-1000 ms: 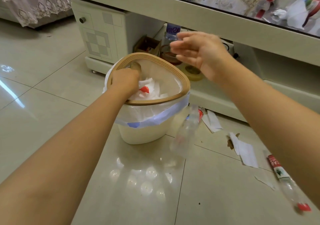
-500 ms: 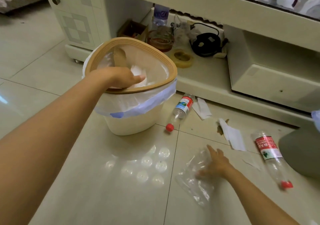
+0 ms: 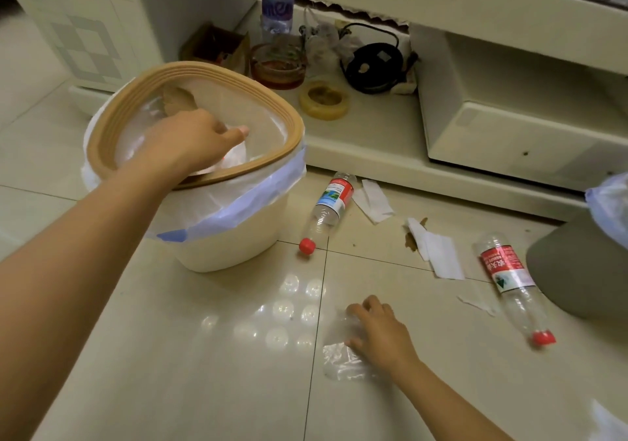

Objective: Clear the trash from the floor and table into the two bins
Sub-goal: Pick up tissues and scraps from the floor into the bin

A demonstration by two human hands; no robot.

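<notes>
Right hand [image 3: 379, 333]: your fingers curled down onto the clear plastic wrapper [image 3: 339, 359] flat on the floor [image 3: 204, 372]; gather the film into the palm before lifting, since it looked slippery and likely to slide on the tile.
Right bottle [image 3: 511, 281]: it lay on its side near the grey bin [image 3: 577, 270], red cap toward you.
Paper scraps [image 3: 438, 253]: they lay between the two bottles, one beside a brown stain.
Left bottle [image 3: 328, 209]: it lay just beside the cream bin [image 3: 238, 236].
Left hand [image 3: 190, 145]: it reached over the tan rim, fingers curled into the liner; whether it pinched anything could not be told. Steady the bin there while you bring the wrapper across.
</notes>
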